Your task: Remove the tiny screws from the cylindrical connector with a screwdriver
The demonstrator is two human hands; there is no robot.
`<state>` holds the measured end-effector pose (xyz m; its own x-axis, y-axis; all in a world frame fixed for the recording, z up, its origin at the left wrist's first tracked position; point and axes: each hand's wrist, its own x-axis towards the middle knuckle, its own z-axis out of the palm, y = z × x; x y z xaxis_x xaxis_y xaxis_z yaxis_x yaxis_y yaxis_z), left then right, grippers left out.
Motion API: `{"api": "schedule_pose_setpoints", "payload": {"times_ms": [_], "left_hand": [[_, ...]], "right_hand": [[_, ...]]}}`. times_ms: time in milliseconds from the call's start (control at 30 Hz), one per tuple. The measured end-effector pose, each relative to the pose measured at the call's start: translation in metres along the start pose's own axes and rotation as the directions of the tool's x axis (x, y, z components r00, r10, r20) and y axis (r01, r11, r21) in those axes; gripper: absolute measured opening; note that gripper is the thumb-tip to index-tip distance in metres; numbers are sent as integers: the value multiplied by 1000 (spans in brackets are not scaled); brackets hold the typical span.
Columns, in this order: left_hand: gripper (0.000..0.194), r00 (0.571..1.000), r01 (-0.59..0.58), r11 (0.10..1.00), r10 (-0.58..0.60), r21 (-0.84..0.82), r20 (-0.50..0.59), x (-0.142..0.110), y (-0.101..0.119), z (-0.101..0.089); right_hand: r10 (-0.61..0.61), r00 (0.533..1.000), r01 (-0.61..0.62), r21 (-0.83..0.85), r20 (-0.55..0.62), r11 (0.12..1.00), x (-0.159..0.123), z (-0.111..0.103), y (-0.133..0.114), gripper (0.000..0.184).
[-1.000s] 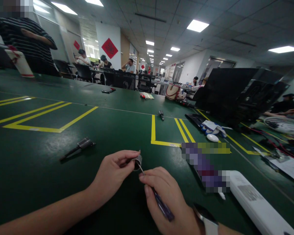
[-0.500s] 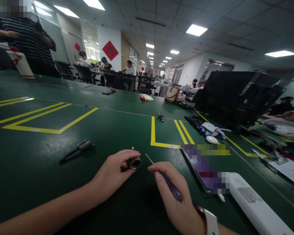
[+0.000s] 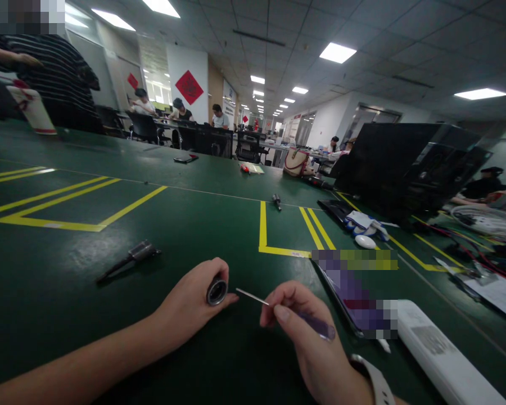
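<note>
My left hand point(image 3: 194, 289) is closed round a short dark metal cylinder point(image 3: 217, 292), its round hollow end turned toward me. My right hand point(image 3: 307, 323) grips a screwdriver point(image 3: 318, 326) by its purple see-through handle. The thin shaft points left, and its tip lies close to the cylinder's open end, apart from it. On the green table point(image 3: 168, 360), left of my hands, lies a dark tool-like metal part point(image 3: 130, 260) with a thick body and a long narrow end. A smaller metal part point(image 3: 277, 202) lies farther off, inside yellow tape lines.
Right of my right hand lie a phone-like flat device point(image 3: 341, 292) and a long white box point(image 3: 442, 349). Behind them are a white oval object point(image 3: 365, 242), a black computer case point(image 3: 405, 169) and tangled wires point(image 3: 472, 230). A person in stripes point(image 3: 46, 73) stands far left.
My left hand has turned the cylinder so its open end faces more toward me and shifted it slightly left. The screwdriver has swung flatter, its tip now lower and pointing left.
</note>
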<state>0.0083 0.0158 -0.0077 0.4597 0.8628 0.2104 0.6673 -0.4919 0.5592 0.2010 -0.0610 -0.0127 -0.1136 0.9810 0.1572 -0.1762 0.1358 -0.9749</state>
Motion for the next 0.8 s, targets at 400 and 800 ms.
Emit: {"api": "schedule_pose_setpoints", "payload": {"times_ms": [400, 800], "left_hand": [[19, 970, -231, 973, 232, 21, -77, -11, 0, 9], [22, 969, -227, 965, 209, -131, -133, -13, 9, 11]], "right_hand": [[-49, 975, 129, -372, 218, 919, -7, 6, 1, 16], [167, 977, -198, 285, 129, 938, -2, 17, 1, 16]]}}
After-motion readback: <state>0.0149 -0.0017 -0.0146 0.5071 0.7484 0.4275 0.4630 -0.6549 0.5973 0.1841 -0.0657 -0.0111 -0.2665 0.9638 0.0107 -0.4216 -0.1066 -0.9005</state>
